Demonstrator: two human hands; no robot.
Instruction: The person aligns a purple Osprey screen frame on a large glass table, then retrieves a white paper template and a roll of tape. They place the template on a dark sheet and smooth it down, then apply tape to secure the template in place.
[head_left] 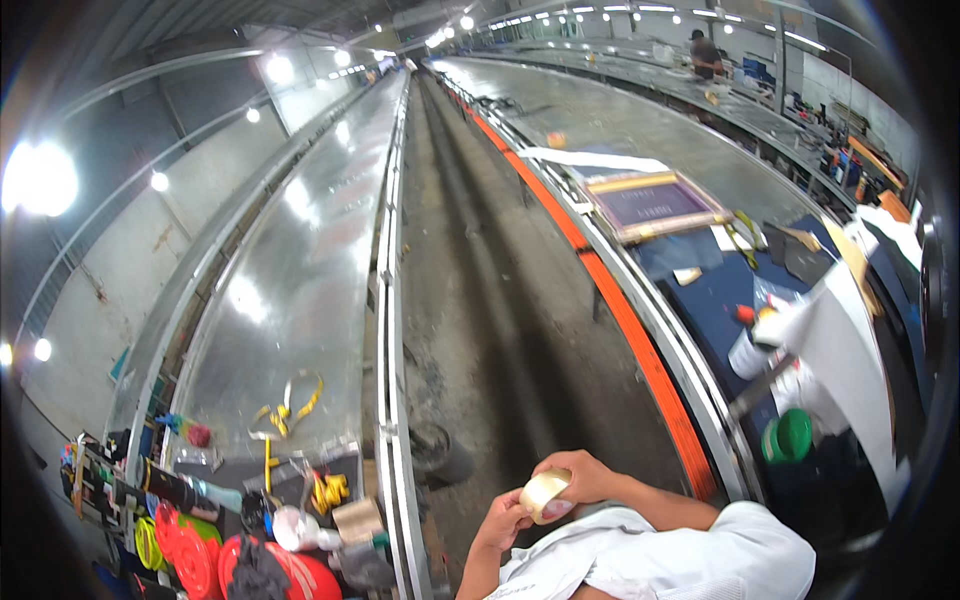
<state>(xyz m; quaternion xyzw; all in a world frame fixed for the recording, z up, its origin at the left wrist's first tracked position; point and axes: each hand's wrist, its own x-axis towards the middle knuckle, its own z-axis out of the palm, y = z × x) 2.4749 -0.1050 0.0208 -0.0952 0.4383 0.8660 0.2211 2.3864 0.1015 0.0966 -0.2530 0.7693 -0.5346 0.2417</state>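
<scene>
A roll of yellowish clear packing tape (541, 492) is held in front of my body, above the aisle floor. My right hand (586, 476) is closed round its upper right side. The fingers of my left hand (503, 520) pinch together at the roll's lower left edge. Whether a loose tape end lies between those fingertips is too small to tell.
Long metal-topped tables (300, 250) flank the aisle. The right one carries a wood-framed printing screen (655, 205), a green container (787, 436) and white sheets (840, 330). Red lids (195, 560) and a yellow strap (285, 415) lie at left. A bin (438, 452) stands in the aisle. A person (705, 58) is far right.
</scene>
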